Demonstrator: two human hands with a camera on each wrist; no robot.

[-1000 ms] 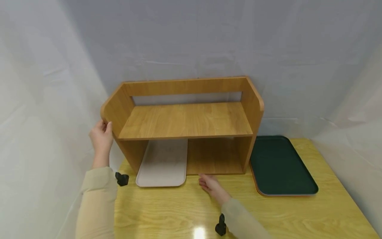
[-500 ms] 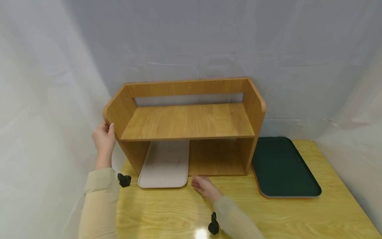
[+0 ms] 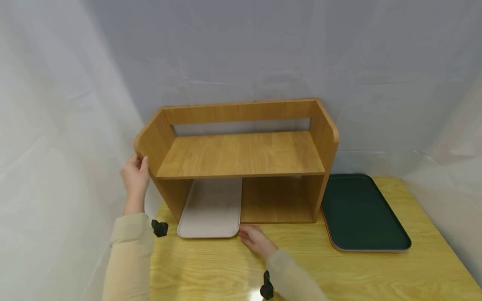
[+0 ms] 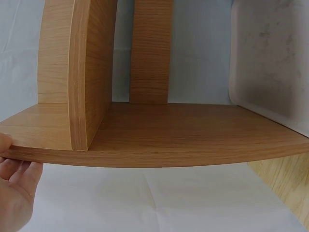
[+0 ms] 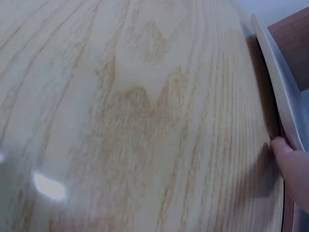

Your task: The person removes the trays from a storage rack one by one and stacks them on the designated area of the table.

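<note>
My left hand (image 3: 134,175) grips the front edge of the left side panel of the wooden shelf unit (image 3: 241,154), fingers curled round the board; the left wrist view shows my fingers (image 4: 14,186) against the panel's underside edge. My right hand (image 3: 253,239) lies low on the yellow wooden table (image 3: 339,271), its fingertips touching the near right corner of the beige tray (image 3: 211,209). In the right wrist view one fingertip (image 5: 289,159) presses the tray's rim (image 5: 280,87); whether the other fingers curl under the rim I cannot tell.

Position: the beige tray lies flat in the lower left compartment of the shelf unit, its near end projecting past the front edge onto the table. The dark green tray (image 3: 363,213) lies on the table just beside the unit's right side panel, with an orange edge showing beneath it, probably a second tray.

Risks, as I judge them: a push applied at one corner may swing the beige tray askew, so that it jams against the side panel or the back. The unit, held on one side only, may slide or pivot on the glossy table and nudge the green tray. My fingertip may slip off the thin rim.

Count: one shelf unit with one upper shelf and one lower bay; one beige tray; one dark green tray, and one orange-edged item under it; two hands; one table
</note>
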